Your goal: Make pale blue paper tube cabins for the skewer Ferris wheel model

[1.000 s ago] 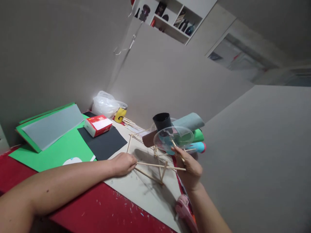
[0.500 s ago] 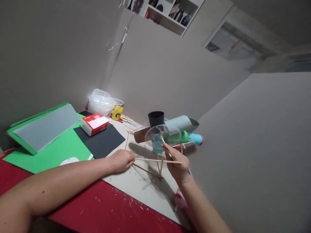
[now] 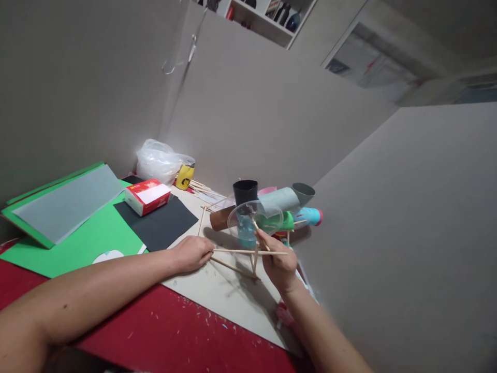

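My left hand (image 3: pixel 194 254) is closed round one corner of a frame of thin wooden sticks (image 3: pixel 235 268) low over the pale board. One long stick (image 3: pixel 236 252) runs from its fingers across to my right hand. My right hand (image 3: pixel 281 261) pinches a short wooden stick (image 3: pixel 264 238), pointing up and away from me. The tip of that stick appears in front of a clear round plastic rim (image 3: pixel 233 220); whether they touch I cannot tell. Bluish see-through plastic (image 3: pixel 246 235) shows below the rim. Close behind stand a black paper cup (image 3: pixel 245 191) and a brown tube (image 3: pixel 220 219).
A pale board (image 3: pixel 233 305) lies on the red table (image 3: pixel 163 331). Light-blue rolled paper (image 3: pixel 280 199) and a blue tube (image 3: pixel 310 216) lie at the back right. To the left are green sheets (image 3: pixel 77 248), black paper (image 3: pixel 166 228) and a red tissue pack (image 3: pixel 147 197).
The camera view has shifted slightly, so most things sit a little further left and higher. Both hands keep their grips, and the right hand's stick tip stays by the clear rim.
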`<act>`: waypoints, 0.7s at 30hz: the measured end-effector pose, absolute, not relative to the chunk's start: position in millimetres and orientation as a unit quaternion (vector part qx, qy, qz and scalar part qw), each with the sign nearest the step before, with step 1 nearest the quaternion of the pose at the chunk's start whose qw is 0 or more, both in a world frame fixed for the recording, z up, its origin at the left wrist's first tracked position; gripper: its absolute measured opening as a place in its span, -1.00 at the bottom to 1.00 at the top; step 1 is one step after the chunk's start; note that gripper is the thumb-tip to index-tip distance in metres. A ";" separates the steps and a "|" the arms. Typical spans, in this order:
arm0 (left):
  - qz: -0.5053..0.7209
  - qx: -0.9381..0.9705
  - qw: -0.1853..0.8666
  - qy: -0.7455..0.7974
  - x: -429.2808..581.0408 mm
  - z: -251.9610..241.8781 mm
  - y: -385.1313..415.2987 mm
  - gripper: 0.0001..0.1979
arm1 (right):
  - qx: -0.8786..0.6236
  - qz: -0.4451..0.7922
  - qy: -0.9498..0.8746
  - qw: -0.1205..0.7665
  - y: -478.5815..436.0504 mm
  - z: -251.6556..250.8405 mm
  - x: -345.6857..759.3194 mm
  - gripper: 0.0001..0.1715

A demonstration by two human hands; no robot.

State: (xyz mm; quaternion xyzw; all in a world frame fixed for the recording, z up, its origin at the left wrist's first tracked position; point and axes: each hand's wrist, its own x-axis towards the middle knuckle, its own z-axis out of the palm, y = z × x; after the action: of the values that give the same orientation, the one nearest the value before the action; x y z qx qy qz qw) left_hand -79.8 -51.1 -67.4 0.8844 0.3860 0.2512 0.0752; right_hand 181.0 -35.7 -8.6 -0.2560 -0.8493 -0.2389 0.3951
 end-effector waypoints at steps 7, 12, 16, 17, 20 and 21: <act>0.244 0.886 0.097 0.382 -84.0 -56.5 -55.4 -0.84 | -0.226 -0.236 -0.856 0.400 -34.4 -8.6 179.1 -0.45; 0.235 0.872 0.149 0.403 -91.5 -25.5 -72.1 -0.79 | -0.218 -0.238 -0.858 0.400 -33.7 -7.1 180.0 -0.40; 0.253 0.838 0.199 0.441 -100.7 11.4 -68.8 -0.79 | -0.229 -0.239 -0.847 0.416 -30.5 -13.5 187.3 -0.37; 0.271 0.827 0.210 0.446 -103.0 20.6 -60.3 -0.80 | -0.238 -0.237 -0.843 0.419 -29.6 -16.3 189.6 -0.38; 0.358 0.783 0.216 0.461 -107.4 42.9 -15.3 -0.75 | -0.271 -0.222 -0.830 0.434 -29.0 -25.6 196.1 -0.43; 0.386 0.757 0.218 0.480 -107.1 47.5 4.1 -0.74 | -0.281 -0.215 -0.825 0.440 -29.8 -28.5 197.6 -0.45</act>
State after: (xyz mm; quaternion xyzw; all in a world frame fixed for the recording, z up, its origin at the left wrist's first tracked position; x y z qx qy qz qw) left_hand -107.1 4.1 47.5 0.7572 0.4798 0.3858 0.2181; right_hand 197.6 -29.8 -28.5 -0.2809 -0.8253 -0.2145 0.4404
